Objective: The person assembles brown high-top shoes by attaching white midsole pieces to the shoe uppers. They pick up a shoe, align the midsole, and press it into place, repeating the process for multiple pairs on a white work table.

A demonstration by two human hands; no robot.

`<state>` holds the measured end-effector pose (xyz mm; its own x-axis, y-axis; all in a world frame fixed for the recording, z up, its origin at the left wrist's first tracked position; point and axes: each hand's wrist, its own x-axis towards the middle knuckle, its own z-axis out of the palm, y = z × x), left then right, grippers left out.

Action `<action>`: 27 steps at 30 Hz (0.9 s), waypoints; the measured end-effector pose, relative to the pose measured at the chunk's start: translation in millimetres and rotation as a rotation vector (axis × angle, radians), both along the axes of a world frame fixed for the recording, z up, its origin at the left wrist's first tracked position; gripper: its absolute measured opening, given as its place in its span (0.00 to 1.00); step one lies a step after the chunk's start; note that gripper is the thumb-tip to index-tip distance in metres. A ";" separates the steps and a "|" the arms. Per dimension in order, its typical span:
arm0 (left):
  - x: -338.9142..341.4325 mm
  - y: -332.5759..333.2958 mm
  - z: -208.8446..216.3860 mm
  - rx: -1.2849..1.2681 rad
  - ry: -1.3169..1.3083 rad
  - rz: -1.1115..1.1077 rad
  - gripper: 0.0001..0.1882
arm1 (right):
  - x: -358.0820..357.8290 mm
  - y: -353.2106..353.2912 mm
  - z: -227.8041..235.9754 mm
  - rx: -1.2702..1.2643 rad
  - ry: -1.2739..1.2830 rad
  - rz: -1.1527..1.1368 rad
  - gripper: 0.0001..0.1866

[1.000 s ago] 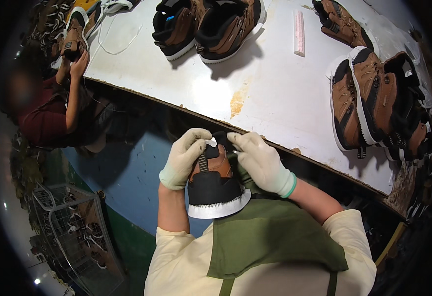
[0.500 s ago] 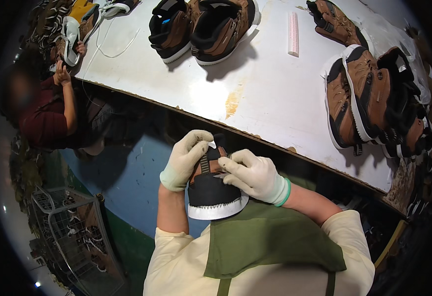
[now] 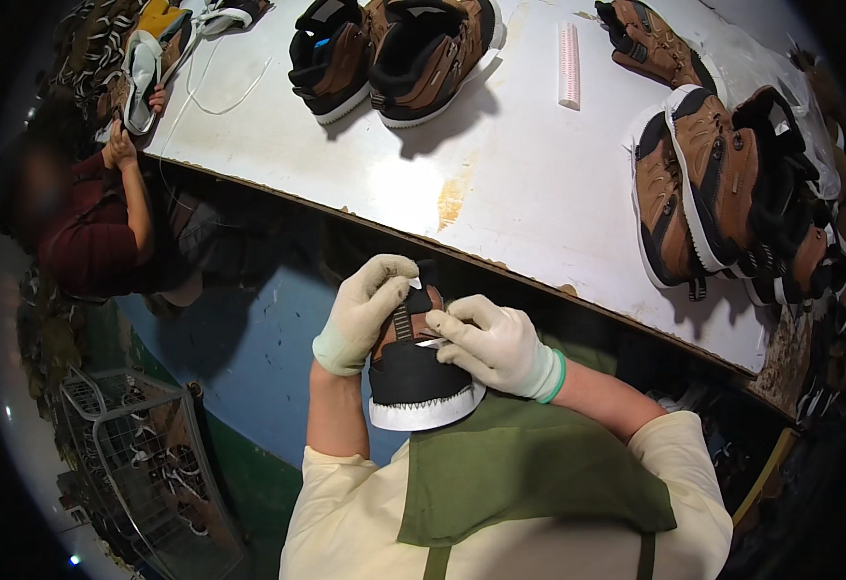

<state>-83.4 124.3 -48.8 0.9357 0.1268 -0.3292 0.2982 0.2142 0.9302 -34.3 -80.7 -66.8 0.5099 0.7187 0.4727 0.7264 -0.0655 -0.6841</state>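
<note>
A brown and black shoe (image 3: 411,375) with a white sole is in front of my body, its heel end toward me, below the table's front edge. My gloved left hand (image 3: 370,307) is closed at the shoe's left side and steadies it. A small white piece (image 3: 415,283) shows at that hand's fingertips; its kind is unclear. On the other side, my gloved right hand (image 3: 494,343) pinches a thin, pointed metal tool (image 3: 431,343) whose tip meets the upper just above the black heel part. The fingers partly cover the tool, and its kind cannot be made out.
The white table (image 3: 365,174) holds a pair of shoes (image 3: 433,63) at the back, a clear ruler (image 3: 568,68) and several more shoes (image 3: 703,179) at right. At left a person (image 3: 94,217) handles another shoe (image 3: 141,82). A wire cart (image 3: 143,464) stands lower left.
The metal tool in my right hand has tilted a little and catches more light. My left hand and the shoe stay nearly in place; the view has shifted slightly.
</note>
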 end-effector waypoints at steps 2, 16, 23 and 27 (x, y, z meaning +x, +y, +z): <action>-0.1 -0.7 0.6 0.006 -0.005 -0.001 0.11 | 0.4 -0.4 0.4 0.006 -0.009 -0.005 0.28; 0.3 -2.4 6.3 0.006 -0.013 -0.024 0.11 | 0.4 -1.6 3.1 0.060 -0.082 -0.009 0.26; 1.0 -3.2 4.6 -0.001 -0.010 -0.031 0.12 | 0.8 -2.9 1.2 0.094 -0.101 -0.004 0.26; 1.6 -3.7 4.9 0.029 -0.010 -0.047 0.12 | 0.3 -2.9 -4.4 0.125 -0.093 -0.009 0.25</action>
<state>-81.8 120.6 -43.8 0.9441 0.0918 -0.3166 0.2979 0.1735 0.9387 -34.0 -83.6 -71.2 0.4661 0.6471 0.6033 0.7867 0.0089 -0.6173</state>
